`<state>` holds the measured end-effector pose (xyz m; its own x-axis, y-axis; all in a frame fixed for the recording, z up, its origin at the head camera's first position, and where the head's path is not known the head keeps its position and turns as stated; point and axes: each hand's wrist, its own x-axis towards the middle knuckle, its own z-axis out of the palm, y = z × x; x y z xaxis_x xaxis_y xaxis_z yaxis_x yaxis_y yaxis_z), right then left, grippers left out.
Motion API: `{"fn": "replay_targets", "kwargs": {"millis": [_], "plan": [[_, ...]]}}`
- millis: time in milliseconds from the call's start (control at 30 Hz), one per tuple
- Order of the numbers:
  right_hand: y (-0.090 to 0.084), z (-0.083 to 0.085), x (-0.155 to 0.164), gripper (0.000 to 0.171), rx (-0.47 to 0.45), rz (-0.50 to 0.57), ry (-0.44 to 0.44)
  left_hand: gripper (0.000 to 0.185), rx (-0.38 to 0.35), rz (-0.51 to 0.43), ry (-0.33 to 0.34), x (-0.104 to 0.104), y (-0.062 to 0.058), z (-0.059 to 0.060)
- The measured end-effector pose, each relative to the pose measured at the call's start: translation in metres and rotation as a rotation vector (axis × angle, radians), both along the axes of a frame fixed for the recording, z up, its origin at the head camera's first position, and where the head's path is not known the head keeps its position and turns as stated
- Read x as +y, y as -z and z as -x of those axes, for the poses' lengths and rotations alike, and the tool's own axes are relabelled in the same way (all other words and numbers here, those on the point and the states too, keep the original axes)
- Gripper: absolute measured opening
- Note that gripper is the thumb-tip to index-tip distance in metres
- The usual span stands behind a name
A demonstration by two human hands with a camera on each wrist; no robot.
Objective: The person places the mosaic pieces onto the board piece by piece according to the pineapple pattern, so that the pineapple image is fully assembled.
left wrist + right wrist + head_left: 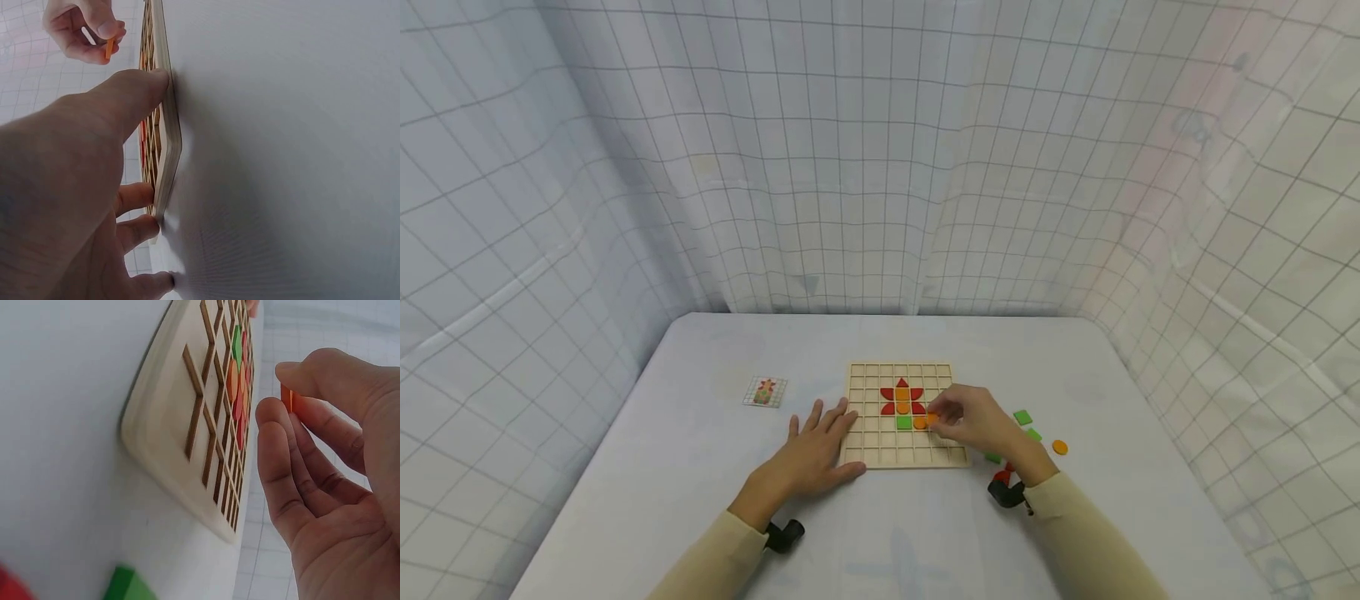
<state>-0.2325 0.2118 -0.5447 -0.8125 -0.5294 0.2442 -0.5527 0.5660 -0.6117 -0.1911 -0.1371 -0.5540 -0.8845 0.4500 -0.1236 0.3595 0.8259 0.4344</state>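
A wooden grid board lies mid-table with red, orange and green pieces set in its cells. Beside the lower-left edge of the board is my left hand, its fingers spread; thumb and some fingertips touch the rim in the left wrist view. My right hand pinches an orange piece between thumb and fingers, raised above the board's right part. In the cells sit a green square, an orange disc to its right, and red pieces around an orange column.
A small pattern card lies left of the board. To the right are loose green squares, an orange disc and a red piece partly hidden by the right wrist. Grid-patterned white curtains enclose the table.
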Motion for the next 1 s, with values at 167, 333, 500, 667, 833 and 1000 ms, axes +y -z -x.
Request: {"fn": "replay_targets", "kwargs": {"millis": [167,333,500,667,833,1000], "plan": [[-0.002,0.005,-0.017,0.018,-0.018,-0.024,-0.016,0.094,0.01,-0.004,0.006,-0.001,0.0,0.002],[-0.002,0.007,-0.032,0.018,-0.053,-0.014,-0.036,0.094,0.015,0.001,0.0,-0.002,0.001,0.003],[-0.001,0.01,-0.041,0.015,-0.03,-0.041,-0.053,0.095,0.004,-0.008,0.011,0.0,-0.002,0.002],[0.001,0.015,-0.052,0.01,0.017,-0.076,-0.082,0.094,0.016,0.001,0.008,0.0,-0.001,0.002],[0.003,0.018,-0.061,0.006,0.031,-0.133,-0.094,0.095,0.019,0.008,0.003,-0.001,-0.001,0.0],[0.003,0.019,-0.064,0.006,0.034,-0.172,-0.081,0.095,0.024,-0.013,0.017,0.0,-0.003,0.0]]}}
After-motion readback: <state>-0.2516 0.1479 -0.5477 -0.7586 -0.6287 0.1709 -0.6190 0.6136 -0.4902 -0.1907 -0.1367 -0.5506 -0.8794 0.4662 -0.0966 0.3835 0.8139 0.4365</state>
